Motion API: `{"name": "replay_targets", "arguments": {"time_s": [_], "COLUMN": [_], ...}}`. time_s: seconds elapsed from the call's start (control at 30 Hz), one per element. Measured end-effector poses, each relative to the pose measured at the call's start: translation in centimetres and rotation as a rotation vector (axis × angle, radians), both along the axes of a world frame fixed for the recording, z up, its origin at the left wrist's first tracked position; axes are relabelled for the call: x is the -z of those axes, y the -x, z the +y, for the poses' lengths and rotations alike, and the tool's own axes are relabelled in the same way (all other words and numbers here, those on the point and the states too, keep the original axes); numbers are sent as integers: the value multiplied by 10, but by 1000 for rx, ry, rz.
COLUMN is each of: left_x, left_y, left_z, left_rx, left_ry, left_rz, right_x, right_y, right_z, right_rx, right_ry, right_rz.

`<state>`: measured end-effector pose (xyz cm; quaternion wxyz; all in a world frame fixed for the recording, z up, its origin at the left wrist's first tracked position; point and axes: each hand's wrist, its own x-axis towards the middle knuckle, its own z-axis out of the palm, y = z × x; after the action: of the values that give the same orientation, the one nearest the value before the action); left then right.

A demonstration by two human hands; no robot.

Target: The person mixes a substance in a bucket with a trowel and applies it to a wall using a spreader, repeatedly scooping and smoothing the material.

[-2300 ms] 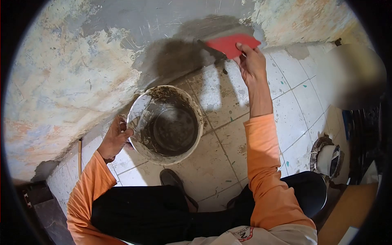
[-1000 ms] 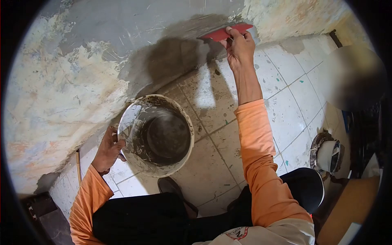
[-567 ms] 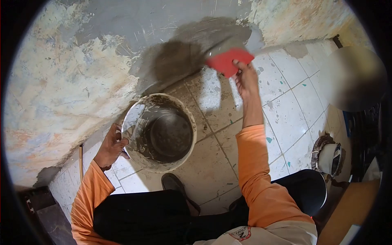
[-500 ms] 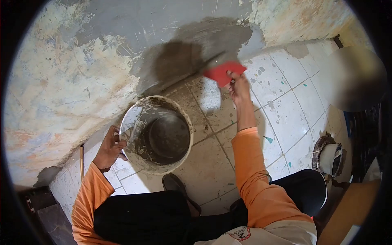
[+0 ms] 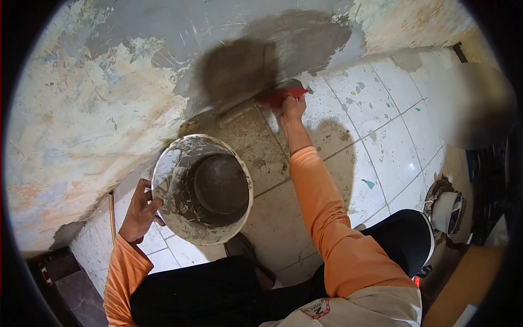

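Observation:
My left hand (image 5: 139, 215) has its fingers closed on the near-left rim of a plaster-smeared bucket (image 5: 175, 188), which leans towards me. Grey residue coats the bucket's inside wall and bottom. Farther out, my right hand (image 5: 294, 110) grips a red putty scraper (image 5: 277, 97). The scraper is down at the foot of the wall (image 5: 125, 103), over the seam with the floor, partly in shadow and slightly blurred. Just above it, a damp dark-grey plaster patch (image 5: 305, 41) covers part of the wall.
White floor tiles (image 5: 389, 155) carry grey splatters and small green flakes. A round whitish container (image 5: 444, 212) stands at right, near a brown board (image 5: 468, 278). A thin stick (image 5: 112, 215) leans at left by the wall. My shoe (image 5: 245, 253) is close below the bucket.
My right hand has brought the scraper left and down to the wall's base. The bucket has tipped a little more towards me, with my left hand still on its rim.

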<state>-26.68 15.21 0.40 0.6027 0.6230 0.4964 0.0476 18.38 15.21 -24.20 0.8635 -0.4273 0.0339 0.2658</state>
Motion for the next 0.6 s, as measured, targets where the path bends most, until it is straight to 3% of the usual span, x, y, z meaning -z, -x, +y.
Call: {"name": "replay_targets", "arguments": {"time_s": [0.27, 0.47, 0.6], "left_x": [2, 7, 1], "left_y": [-2, -1, -8], "left_z": [3, 6, 4], "left_rx": [-6, 20, 25], "left_ry": [15, -27, -58], "left_rz": [-5, 4, 62], "right_x": [-67, -150, -180], "right_y": [-13, 5, 12], "right_z": [26, -1, -56], "right_rx": [-116, -154, -197], "right_ry": [173, -53, -58], "right_rz": [98, -76, -136]}}
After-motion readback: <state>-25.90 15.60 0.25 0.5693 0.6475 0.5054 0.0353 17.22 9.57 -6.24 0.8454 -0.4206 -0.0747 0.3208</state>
